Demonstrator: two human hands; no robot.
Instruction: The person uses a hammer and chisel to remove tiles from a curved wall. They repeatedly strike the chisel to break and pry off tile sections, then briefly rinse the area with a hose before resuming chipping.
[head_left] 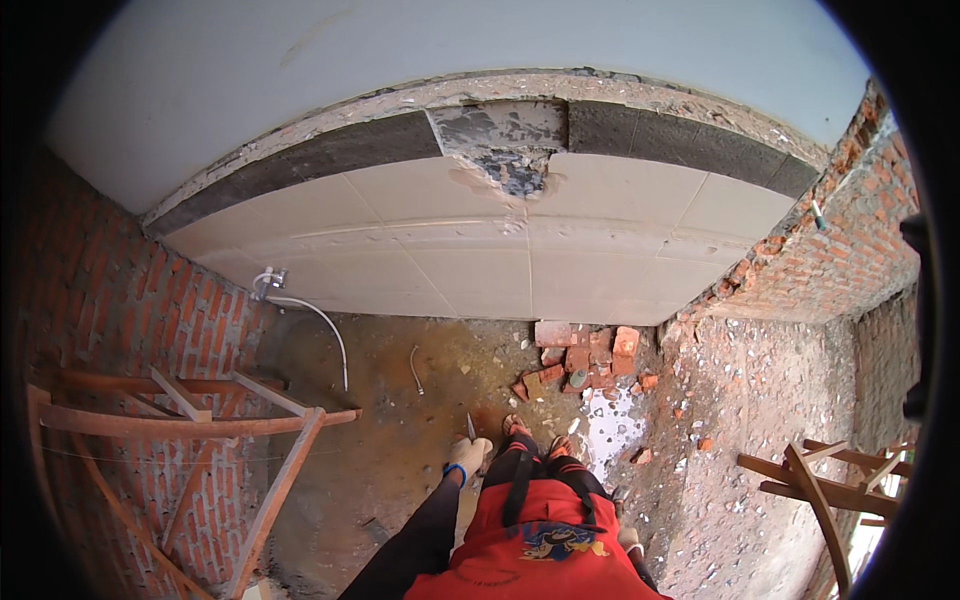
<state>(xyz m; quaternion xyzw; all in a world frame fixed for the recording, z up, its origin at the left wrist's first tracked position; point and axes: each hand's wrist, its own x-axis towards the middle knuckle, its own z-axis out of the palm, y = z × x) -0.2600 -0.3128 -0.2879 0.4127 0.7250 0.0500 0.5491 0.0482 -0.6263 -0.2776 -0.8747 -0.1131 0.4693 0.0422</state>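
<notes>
My left hand, in a pale work glove with a blue band at the wrist, hangs low beside my left leg. It is closed on a pointed metal chisel, whose tip sticks out forward. My right hand, also gloved, is at my right side and partly hidden by my red shirt. A small greyish end of something shows just ahead of it; its kind is unclear. Ahead stands a tiled wall with a dark tile border and a broken gap near its middle.
Loose bricks are piled at the wall's foot, next to a white patch. A tap with a white hose is at the left corner. Wooden trestles stand left, and more wooden framing stands right. Rubble covers the right floor.
</notes>
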